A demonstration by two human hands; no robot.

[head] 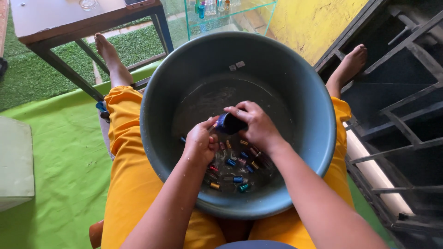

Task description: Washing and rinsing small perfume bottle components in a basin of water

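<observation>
Both hands work inside a large round grey plastic basin [295,92] resting on the lap. The right hand [258,127] has its grip clamped on a small dark blue glossy bottle [229,123], held above the shallow water. The left hand [201,143] touches the bottle's left end, fingers curled together. Small coloured metallic caps [233,170] lie just beneath, near the person.

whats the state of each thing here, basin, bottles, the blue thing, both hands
basin: upright on the person's lap, shallow water in the bottom
small bottles: many, coloured caps, lying loose in the water
blue object: lifted above the water, held between both hands
left hand: wet, fingers closed on the blue object's left end
right hand: gripping the blue object from above
glass shelf: standing behind the basin, more bottles on it
</observation>
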